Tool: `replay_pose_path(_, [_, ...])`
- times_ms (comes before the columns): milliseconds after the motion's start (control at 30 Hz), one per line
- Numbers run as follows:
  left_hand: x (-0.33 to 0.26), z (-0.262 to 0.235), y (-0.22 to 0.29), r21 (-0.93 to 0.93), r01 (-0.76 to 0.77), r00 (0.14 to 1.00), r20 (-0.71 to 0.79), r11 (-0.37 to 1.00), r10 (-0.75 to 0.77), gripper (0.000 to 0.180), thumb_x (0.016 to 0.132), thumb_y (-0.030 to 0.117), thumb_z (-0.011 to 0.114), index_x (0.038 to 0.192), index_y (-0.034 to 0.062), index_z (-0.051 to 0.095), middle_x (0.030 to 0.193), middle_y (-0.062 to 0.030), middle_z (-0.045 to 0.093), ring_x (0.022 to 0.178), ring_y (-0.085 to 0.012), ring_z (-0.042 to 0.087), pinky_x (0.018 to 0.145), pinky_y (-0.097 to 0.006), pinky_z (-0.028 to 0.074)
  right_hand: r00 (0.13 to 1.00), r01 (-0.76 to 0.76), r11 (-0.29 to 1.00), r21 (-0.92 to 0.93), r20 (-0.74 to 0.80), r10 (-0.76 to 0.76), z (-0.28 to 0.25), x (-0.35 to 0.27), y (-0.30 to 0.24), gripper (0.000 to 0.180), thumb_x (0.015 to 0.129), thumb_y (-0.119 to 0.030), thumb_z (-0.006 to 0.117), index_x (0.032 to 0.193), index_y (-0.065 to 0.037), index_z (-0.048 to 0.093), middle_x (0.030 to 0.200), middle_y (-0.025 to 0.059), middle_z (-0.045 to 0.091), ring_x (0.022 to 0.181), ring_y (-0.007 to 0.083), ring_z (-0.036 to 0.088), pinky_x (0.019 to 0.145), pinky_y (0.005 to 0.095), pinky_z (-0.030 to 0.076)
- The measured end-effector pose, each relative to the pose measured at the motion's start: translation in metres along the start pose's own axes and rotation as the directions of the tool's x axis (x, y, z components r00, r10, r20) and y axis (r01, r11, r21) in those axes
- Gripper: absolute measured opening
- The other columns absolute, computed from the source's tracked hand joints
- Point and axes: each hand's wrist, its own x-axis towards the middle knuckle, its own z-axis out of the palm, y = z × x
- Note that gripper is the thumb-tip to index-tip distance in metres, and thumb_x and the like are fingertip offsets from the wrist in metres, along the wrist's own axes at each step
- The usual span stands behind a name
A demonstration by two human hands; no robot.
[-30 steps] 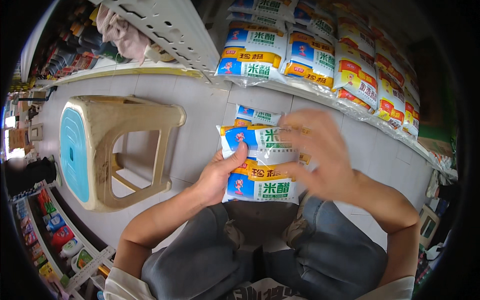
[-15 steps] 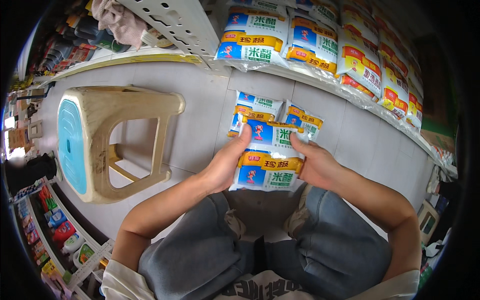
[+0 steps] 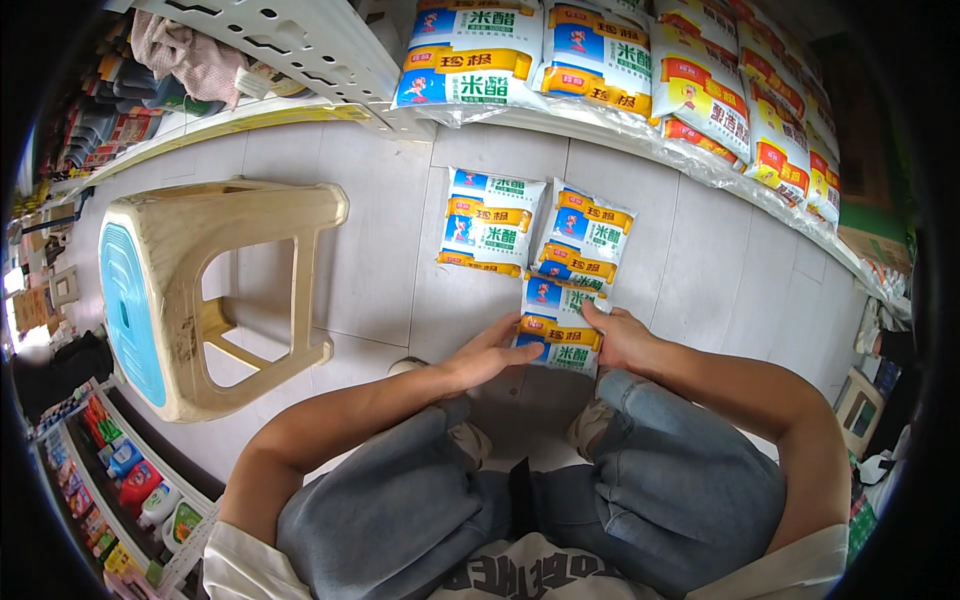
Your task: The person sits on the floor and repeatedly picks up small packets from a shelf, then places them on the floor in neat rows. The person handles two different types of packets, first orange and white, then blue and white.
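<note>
I squat over a grey tiled floor. My left hand [image 3: 487, 357] and my right hand [image 3: 622, 340] grip the two sides of a soft pouch [image 3: 560, 325] printed blue, white and orange, held low over the floor in front of my knees. Just beyond it two more pouches of the same kind lie flat side by side on the tiles: one on the left [image 3: 490, 222], one on the right [image 3: 585, 238].
A beige plastic stool with a blue seat [image 3: 190, 290] lies on its side at my left. A low shelf [image 3: 640, 125] ahead carries rows of similar pouches [image 3: 470, 60]. A white perforated shelf upright [image 3: 290, 45] stands at upper left. Bottles [image 3: 120, 480] line a rack at lower left.
The pouch stack I held near my lap has come apart: two pouches now lie on the floor ahead, and both hands have lowered onto the remaining one.
</note>
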Motion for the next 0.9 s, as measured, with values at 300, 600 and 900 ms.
replay_pose_path(300, [0.013,-0.003,-0.021,0.223,-0.013,0.992,-0.122,0.975,0.041,0.080,0.091,0.032,0.067,0.150,0.0001,0.023,0.147,-0.0228,0.038,0.140,-0.0339,0.034,0.111,-0.042,0.034,0.977,-0.048,0.721,-0.691,-0.182,-0.110,-0.025,0.005,-0.019,0.035,0.096,-0.031,0.058,0.116,-0.002,0.064,0.105,0.0133,0.070,0.091,0.0215,0.067,0.069,0.0347,0.053])
replay_pose_path(600, [0.001,-0.005,0.002,0.342,-0.005,0.942,-0.315,0.940,0.120,0.063,0.090,0.029,0.070,0.137,-0.0003,0.041,0.128,-0.0261,0.054,0.114,-0.0334,0.059,0.091,-0.039,0.051,0.528,0.576,-0.144,-0.805,0.501,-0.686,0.084,-0.069,-0.123,0.019,0.088,-0.018,0.066,0.079,-0.002,0.065,0.061,0.0091,0.062,0.052,0.0252,0.058,0.055,0.0339,0.047])
replay_pose_path(900, [-0.019,0.004,0.020,0.420,-0.134,0.931,-0.258,0.898,0.259,0.042,0.092,0.023,0.066,0.127,0.0015,0.054,0.114,-0.0161,0.062,0.102,-0.0277,0.064,0.086,-0.035,0.053,-0.302,0.111,-0.802,-0.586,0.749,-0.589,0.163,-0.042,-0.265,0.026,0.084,-0.015,0.070,0.107,-0.005,0.066,0.106,0.0117,0.066,0.104,0.0284,0.063,0.086,0.0408,0.053])
